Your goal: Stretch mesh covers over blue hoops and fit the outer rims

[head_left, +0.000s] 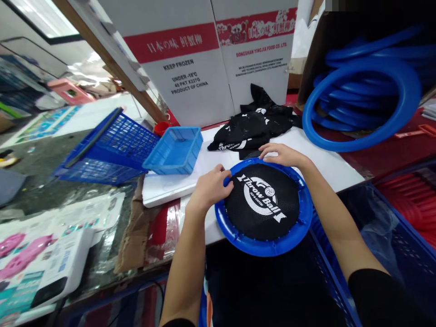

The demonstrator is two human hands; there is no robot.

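Observation:
A round blue plastic ring with black mesh across it, a throw ball racket (260, 206), lies over the near edge of the white board, with white "Throw Ball" lettering on the mesh. My left hand (213, 186) is closed on the ring's left rim, fingers curled over it. At the far rim is my right hand (282, 155), its fingers stretched out and thumb apart, touching the edge. Just beyond it lies a heap of black printed mesh pieces (252, 125). What is under the fingertips is partly hidden.
Blue rings (361, 141) spill from a dark box at right. A light blue tray (173, 165) and a blue basket (109, 150) stand left on the bench. White cartons (194, 100) rise behind. A blue crate with red parts (408, 204) sits low at right.

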